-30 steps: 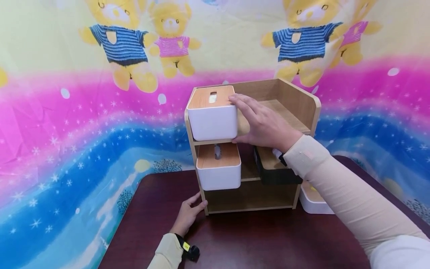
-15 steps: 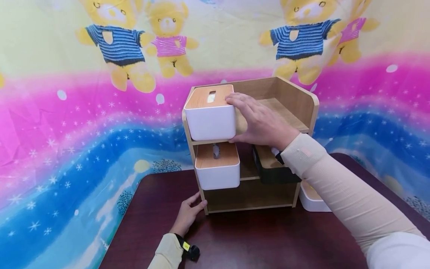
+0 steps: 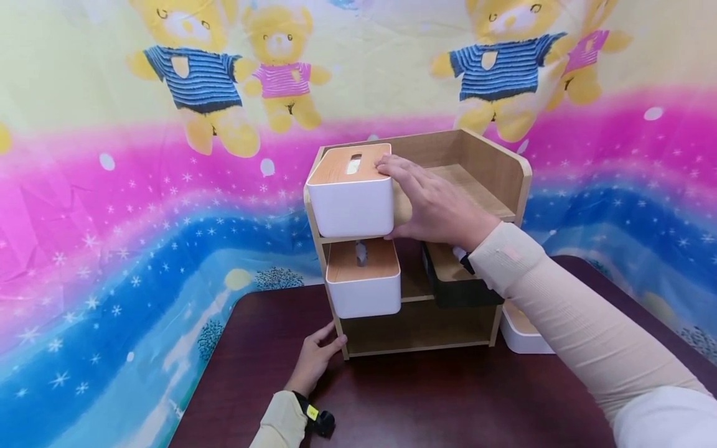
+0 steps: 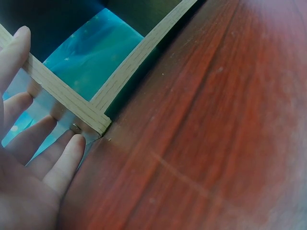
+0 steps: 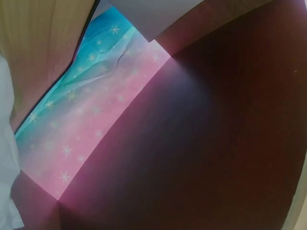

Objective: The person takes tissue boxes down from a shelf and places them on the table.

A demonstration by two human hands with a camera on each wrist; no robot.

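In the head view, a white tissue box (image 3: 350,207) with a wood-look lid sits on the upper left of a wooden desktop shelf (image 3: 411,350). My right hand (image 3: 434,202) holds its right side, fingertips over the lid's edge and thumb low by the front corner. My left hand (image 3: 315,359) rests against the shelf's lower left side, thumb near the front edge. In the left wrist view, fairly straight fingers (image 4: 67,163) touch the outer face of the side panel. The right hand is outside the right wrist view.
A second white tissue box (image 3: 364,295) stands on the middle level, jutting forward. Right of it is a dark box (image 3: 465,292) with a wood-look top. Another white box (image 3: 523,333) lies on the dark red table (image 3: 437,404) beyond the shelf's right side. A patterned cloth (image 3: 129,249) hangs behind.
The view shifts slightly. Both hands stay where they were on the tissue box and the shelf, with no clear movement of either object.
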